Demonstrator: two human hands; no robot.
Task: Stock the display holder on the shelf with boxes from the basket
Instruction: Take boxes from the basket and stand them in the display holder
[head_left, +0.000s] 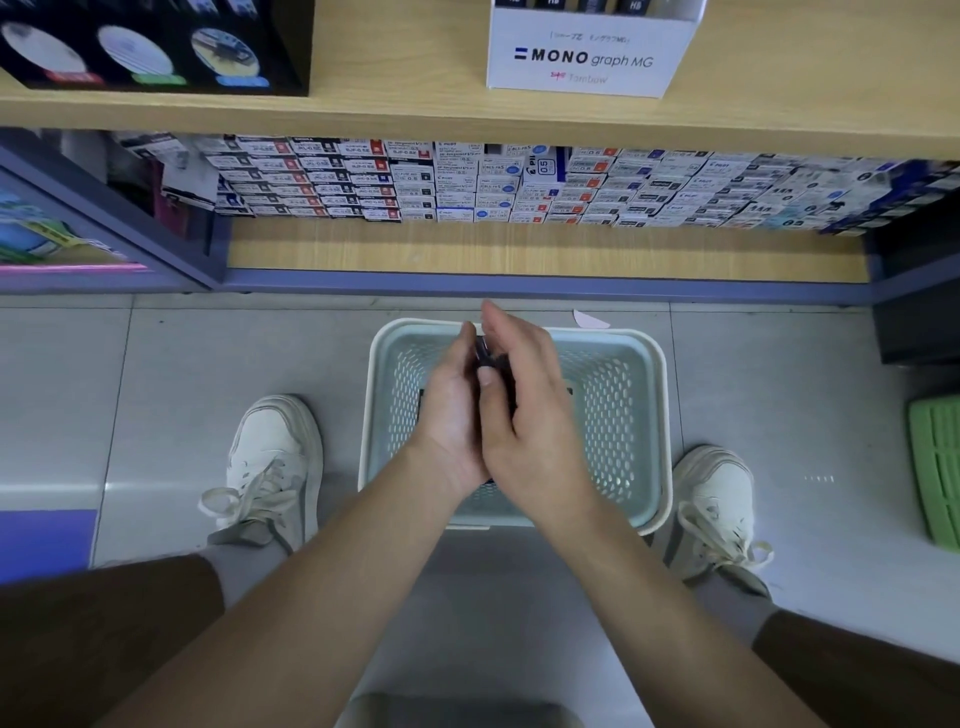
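Note:
A pale green perforated basket (623, 405) stands on the floor between my feet. Over it my left hand (449, 415) and my right hand (524, 405) are pressed together around small dark boxes (491, 353), mostly hidden between the palms. More dark boxes show dimly inside the basket under my hands. The white display holder (587, 57), printed "MONO graph MG", sits on the upper wooden shelf at top centre-right, with dark boxes standing in it.
The lower shelf (519, 249) holds rows of stacked small pen-refill boxes (467, 182) at its back. A black display box (156, 41) sits on the upper shelf at left. A green crate (935, 467) lies at right. My white shoes (270, 467) flank the basket.

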